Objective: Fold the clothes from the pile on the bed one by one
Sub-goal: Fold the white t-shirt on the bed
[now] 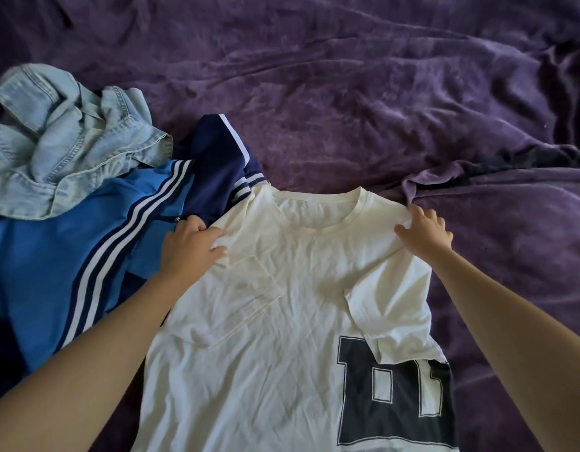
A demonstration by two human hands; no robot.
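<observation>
Two bare forearms reach in from 7 and 5 o'clock to a white T-shirt (282,321), which lies face up on the bed's purple blanket (380,109), its neckline toward 12 o'clock and its hem running out of view at 6. Both short sleeves are folded inward across the chest, and the right one partly covers a navy block print (396,402) at 5 o'clock. The left hand (191,239) has its grip curled round the shirt's left shoulder, with the cloth bunched under the thumb. The right hand (424,228) pinches the right shoulder edge, fingers bent over the seam. At 9 o'clock a blue striped sports top (70,256) touches the T-shirt's left side. A crumpled denim shirt (63,135) lies on it at 10 o'clock.
</observation>
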